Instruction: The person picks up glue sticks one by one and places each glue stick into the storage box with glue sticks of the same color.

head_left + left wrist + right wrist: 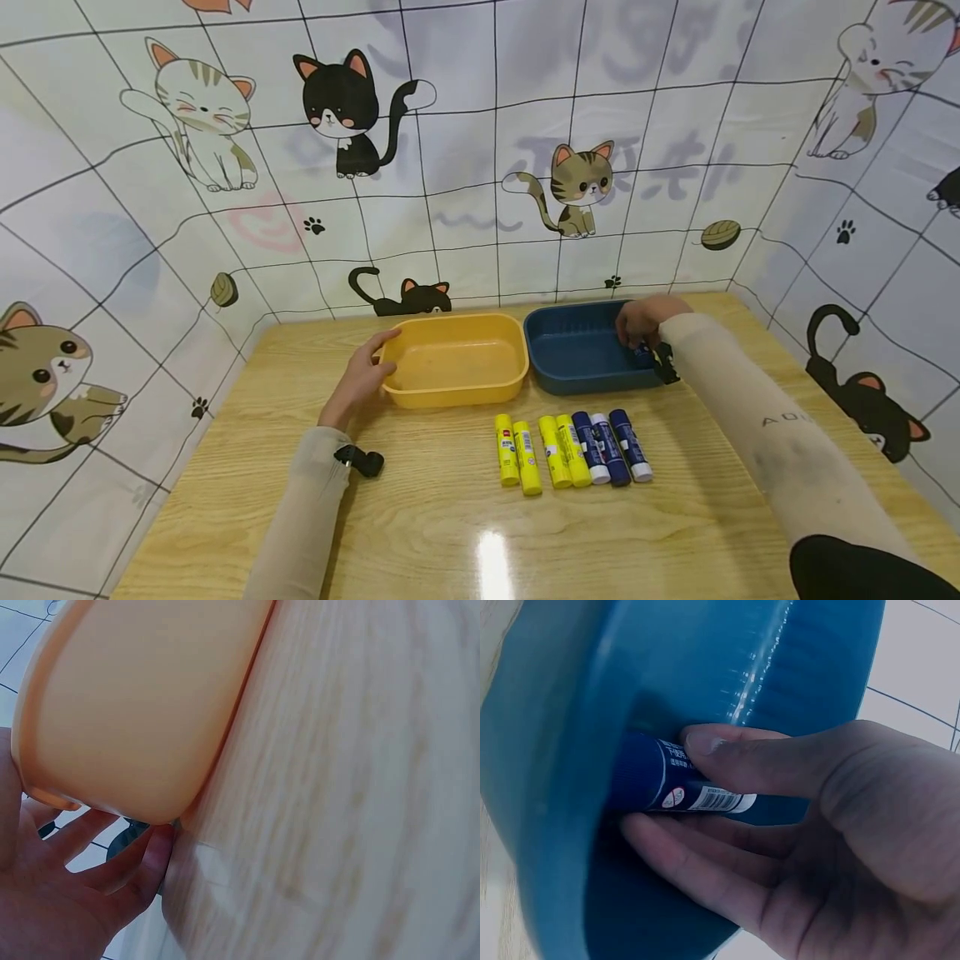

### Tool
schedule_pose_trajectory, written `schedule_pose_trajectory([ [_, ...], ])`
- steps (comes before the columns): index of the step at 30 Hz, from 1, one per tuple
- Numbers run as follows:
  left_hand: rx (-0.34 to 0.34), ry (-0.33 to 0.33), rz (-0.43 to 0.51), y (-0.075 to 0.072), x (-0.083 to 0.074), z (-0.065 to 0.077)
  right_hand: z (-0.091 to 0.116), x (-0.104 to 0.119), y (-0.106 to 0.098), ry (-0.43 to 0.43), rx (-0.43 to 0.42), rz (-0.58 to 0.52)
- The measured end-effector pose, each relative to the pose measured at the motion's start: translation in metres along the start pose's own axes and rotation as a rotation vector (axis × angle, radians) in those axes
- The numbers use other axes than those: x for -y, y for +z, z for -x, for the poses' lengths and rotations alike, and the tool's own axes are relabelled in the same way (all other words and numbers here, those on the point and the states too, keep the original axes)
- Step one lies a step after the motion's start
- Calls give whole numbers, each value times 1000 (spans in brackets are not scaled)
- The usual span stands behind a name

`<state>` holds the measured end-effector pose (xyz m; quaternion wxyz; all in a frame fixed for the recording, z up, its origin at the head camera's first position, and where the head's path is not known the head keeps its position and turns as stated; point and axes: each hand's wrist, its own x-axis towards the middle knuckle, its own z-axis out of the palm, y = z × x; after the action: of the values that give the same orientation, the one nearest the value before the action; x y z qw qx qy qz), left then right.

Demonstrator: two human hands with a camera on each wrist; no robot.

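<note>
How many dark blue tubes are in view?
4: three dark blue tubes on the table, right of the yellow tubes; a fourth tube in the right hand, inside the blue tray. The hand may hide others there.

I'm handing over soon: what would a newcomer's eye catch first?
Probably the yellow tray and blue tray, side by side toward the back. In front lie four yellow tubes and three navy tubes. The right hand grips another navy tube inside the blue tray.

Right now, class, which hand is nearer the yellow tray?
Left. The left hand touches the yellow tray; the right hand is apart, in the blue tray alongside.
</note>
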<state>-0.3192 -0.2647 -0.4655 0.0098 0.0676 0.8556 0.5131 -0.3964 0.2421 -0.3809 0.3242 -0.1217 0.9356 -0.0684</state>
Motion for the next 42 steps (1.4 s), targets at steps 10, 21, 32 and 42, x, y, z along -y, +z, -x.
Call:
schedule_pose_trajectory([
  [10,-1,-4,5,1,1,0,2,1,2,4,-12,-56],
  [21,1,-2,-21,0,-1,0,25,16,-20,-27,-111,-51],
  [32,-11,-6,-43,-1,3,1,67,32,-21,-193,-221,18],
  [42,-4,3,-16,1,0,0,110,38,31,-382,-399,75],
])
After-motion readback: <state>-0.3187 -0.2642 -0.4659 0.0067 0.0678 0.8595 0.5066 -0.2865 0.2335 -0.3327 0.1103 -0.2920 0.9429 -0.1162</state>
